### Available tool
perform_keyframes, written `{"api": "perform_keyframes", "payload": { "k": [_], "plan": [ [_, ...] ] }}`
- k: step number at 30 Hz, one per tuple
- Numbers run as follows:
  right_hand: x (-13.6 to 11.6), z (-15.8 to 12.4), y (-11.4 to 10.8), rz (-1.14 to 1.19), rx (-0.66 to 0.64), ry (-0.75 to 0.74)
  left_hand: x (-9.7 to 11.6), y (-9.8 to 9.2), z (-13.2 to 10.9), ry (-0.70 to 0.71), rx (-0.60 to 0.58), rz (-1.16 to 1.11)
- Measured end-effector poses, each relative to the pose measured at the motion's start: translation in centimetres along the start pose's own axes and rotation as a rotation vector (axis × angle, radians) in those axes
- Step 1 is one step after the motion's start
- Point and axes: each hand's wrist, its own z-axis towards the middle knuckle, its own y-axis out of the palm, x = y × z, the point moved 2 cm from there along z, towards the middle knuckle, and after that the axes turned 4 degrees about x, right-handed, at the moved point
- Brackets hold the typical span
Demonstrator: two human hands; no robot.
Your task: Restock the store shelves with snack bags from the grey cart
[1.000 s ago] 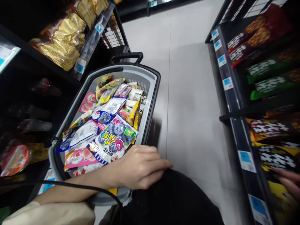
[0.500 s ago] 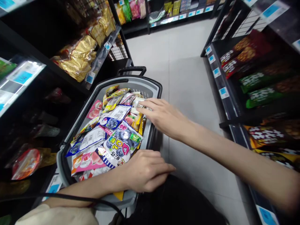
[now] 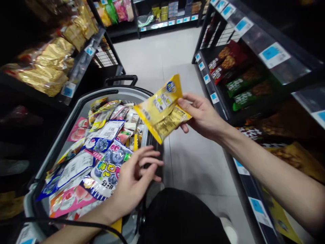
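Note:
My right hand (image 3: 203,117) pinches a yellow snack packet (image 3: 162,109) by its right edge and holds it in the air over the right rim of a grey shopping basket (image 3: 63,127). My left hand (image 3: 134,179) hovers over the basket's near right corner with its fingers spread, holding nothing. Below it lies a blueberry candy bag (image 3: 110,166) on top of several other colourful snack packets that fill the basket.
Dark shelves line both sides of the aisle: gold snack bags (image 3: 48,67) on the left, red and green packets (image 3: 233,71) with blue price tags on the right. The basket's black handle (image 3: 121,80) stands at its far end. Pale floor tiles (image 3: 157,54) run ahead.
My right hand has lifted the yellow packet out of the basket and raised it. My left hand has come off the basket rim and opened its fingers. The view has tilted upward.

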Motion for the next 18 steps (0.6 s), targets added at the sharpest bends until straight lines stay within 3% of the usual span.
{"api": "perform_keyframes", "payload": {
  "k": [2,5,10,15,18],
  "plan": [
    [0.1,-0.3,-0.1,0.026,-0.16,0.086,0.1,-0.1,0.4,-0.109,0.087,-0.135],
    [0.1,-0.2,1.0,-0.01,-0.351,0.119,0.2,-0.2,0.9,-0.192,0.163,-0.145],
    [-0.1,0.8,2.8,-0.136,-0.399,-0.032,0.4,-0.4,0.9,-0.295,0.252,-0.08],
    [-0.1,1.1,2.0,-0.236,-0.294,-0.188,0.9,-0.2,0.7,-0.172,0.197,0.079],
    [0.1,0.8,1.2,-0.27,-0.253,-0.315,1.0,-0.4,0.3,0.084,0.216,0.248]
  ]
}}
